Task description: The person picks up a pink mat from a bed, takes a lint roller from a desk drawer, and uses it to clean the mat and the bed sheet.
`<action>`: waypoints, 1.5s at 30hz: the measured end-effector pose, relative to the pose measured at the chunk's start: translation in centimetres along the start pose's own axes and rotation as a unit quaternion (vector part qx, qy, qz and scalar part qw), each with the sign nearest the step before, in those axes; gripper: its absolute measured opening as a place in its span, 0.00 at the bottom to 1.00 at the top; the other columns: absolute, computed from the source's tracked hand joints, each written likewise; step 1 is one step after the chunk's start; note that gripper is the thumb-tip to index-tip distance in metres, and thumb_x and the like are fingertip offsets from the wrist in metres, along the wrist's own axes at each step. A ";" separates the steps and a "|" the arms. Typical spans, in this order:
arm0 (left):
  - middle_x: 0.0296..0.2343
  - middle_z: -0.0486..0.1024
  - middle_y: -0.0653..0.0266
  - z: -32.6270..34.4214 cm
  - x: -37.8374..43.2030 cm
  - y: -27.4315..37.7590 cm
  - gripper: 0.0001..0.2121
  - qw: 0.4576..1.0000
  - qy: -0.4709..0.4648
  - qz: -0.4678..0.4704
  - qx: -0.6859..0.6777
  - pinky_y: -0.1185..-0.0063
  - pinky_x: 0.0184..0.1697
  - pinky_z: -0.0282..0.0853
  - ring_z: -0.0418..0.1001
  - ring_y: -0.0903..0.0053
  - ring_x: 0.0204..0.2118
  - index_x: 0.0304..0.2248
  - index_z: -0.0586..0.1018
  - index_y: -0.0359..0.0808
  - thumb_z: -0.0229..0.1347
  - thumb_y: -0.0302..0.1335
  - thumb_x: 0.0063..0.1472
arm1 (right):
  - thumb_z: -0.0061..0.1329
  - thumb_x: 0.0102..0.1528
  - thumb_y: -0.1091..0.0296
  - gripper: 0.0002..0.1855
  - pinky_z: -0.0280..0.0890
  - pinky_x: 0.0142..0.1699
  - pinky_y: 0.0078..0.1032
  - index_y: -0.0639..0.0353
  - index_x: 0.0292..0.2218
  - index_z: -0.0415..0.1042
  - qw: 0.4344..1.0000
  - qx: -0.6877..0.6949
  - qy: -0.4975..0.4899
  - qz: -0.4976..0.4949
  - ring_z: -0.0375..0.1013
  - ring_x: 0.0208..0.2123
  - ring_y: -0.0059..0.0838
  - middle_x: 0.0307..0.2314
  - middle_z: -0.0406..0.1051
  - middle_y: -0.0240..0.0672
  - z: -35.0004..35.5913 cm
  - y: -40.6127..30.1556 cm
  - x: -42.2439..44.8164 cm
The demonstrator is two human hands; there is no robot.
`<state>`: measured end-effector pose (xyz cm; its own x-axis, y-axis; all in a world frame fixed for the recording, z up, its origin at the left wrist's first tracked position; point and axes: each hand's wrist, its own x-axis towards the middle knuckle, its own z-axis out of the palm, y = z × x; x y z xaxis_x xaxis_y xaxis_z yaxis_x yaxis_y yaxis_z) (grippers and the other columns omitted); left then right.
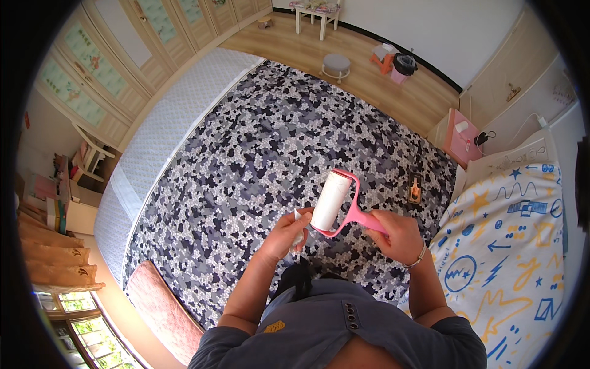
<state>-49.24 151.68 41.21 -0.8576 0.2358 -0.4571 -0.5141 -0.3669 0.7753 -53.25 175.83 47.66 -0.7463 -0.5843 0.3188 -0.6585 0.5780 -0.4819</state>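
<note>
My right hand [398,236] is closed around the pink plastic handle of a lint roller [331,201], whose white sticky-paper cylinder tilts up and away over the bed. Just left of the roller's lower end, my left hand [288,233] holds a crumpled piece of white paper [297,237] between thumb and fingers. Its thumb is close to the roller; whether they touch is hard to tell. Under both hands spreads a black, grey and white patterned bedsheet [258,147].
A dark phone-like object [415,188] lies on the bed at right, near a white patterned cover [502,258]. A pink cushion [159,309] is at lower left. Beyond the bed stand a round grey stool [336,63], a pink bin [402,69] and a pink-topped nightstand [463,138].
</note>
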 end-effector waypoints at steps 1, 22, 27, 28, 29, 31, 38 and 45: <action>0.14 0.66 0.65 0.2 -0.1 0.1 0.15 1.000 -0.002 -0.001 -0.002 0.88 0.11 0.53 0.56 0.86 0.08 0.34 0.69 0.30 0.44 0.36 0.56 | 0.50 0.42 0.66 0.16 0.62 0.23 0.25 0.62 0.34 0.64 1.000 -0.002 -0.002 0.002 0.68 0.20 0.34 0.20 0.67 0.37 0.0 0.1 0.0; 0.16 0.70 0.61 2.4 -1.0 0.7 0.09 0.848 0.152 0.180 0.475 0.82 0.19 0.61 0.67 0.81 0.16 0.22 0.67 0.35 0.56 0.26 0.43 | 0.49 0.41 0.66 0.15 0.61 0.21 0.24 0.61 0.32 0.66 0.998 -0.056 -0.021 -0.030 0.67 0.17 0.31 0.18 0.66 0.34 -0.2 -1.0 1.3; 0.12 0.65 0.64 1.6 -0.1 -0.5 0.08 0.828 0.183 0.216 0.484 0.84 0.16 0.58 0.62 0.83 0.12 0.23 0.66 0.35 0.53 0.24 0.44 | 0.50 0.41 0.66 0.15 0.61 0.21 0.24 0.61 0.32 0.66 0.995 -0.068 -0.066 -0.009 0.67 0.18 0.31 0.18 0.66 0.34 -0.1 -0.9 1.5; 0.12 0.65 0.64 1.3 0.0 -0.6 0.08 0.828 0.184 0.213 0.485 0.84 0.16 0.58 0.62 0.83 0.12 0.23 0.66 0.35 0.53 0.24 0.44 | 0.50 0.41 0.66 0.15 0.61 0.21 0.24 0.61 0.32 0.66 0.996 -0.065 -0.068 -0.009 0.67 0.18 0.31 0.18 0.66 0.34 0.0 -0.8 1.6; 0.12 0.66 0.62 0.8 0.0 -0.5 0.07 0.844 0.172 0.234 0.451 0.83 0.16 0.59 0.64 0.80 0.12 0.25 0.66 0.35 0.52 0.24 0.45 | 0.50 0.41 0.66 0.15 0.61 0.21 0.24 0.61 0.32 0.66 0.997 -0.049 -0.054 -0.008 0.67 0.18 0.31 0.18 0.66 0.34 0.1 -0.5 1.6; 0.12 0.66 0.61 0.4 -0.1 -0.7 0.07 0.859 0.159 0.252 0.415 0.83 0.16 0.61 0.66 0.78 0.12 0.26 0.66 0.34 0.50 0.23 0.46 | 0.50 0.41 0.67 0.15 0.61 0.21 0.24 0.61 0.32 0.66 0.999 -0.033 -0.041 -0.006 0.67 0.18 0.31 0.18 0.66 0.34 0.1 -0.2 1.4; 0.20 0.69 0.68 1.2 -1.1 1.1 0.07 0.961 0.090 0.142 0.221 0.86 0.23 0.62 0.66 0.88 0.21 0.28 0.67 0.32 0.51 0.21 0.47 | 0.51 0.41 0.66 0.15 0.61 0.20 0.24 0.61 0.32 0.66 0.999 -0.022 -0.034 0.006 0.67 0.17 0.32 0.18 0.67 0.35 -0.2 0.2 1.1; 0.20 0.70 0.61 1.8 -1.3 0.6 0.12 0.891 0.124 0.188 0.394 0.84 0.20 0.62 0.69 0.79 0.18 0.30 0.64 0.34 0.53 0.21 0.45 | 0.51 0.41 0.65 0.15 0.61 0.21 0.24 0.61 0.32 0.66 0.999 -0.024 -0.041 -0.012 0.67 0.17 0.32 0.17 0.66 0.34 0.1 -0.5 1.3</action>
<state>-48.46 152.78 43.07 -0.9941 -0.0117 -0.1077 -0.1037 0.3914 0.9144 -53.83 174.73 48.28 -0.7215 -0.6417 0.2600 -0.6809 0.5895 -0.4346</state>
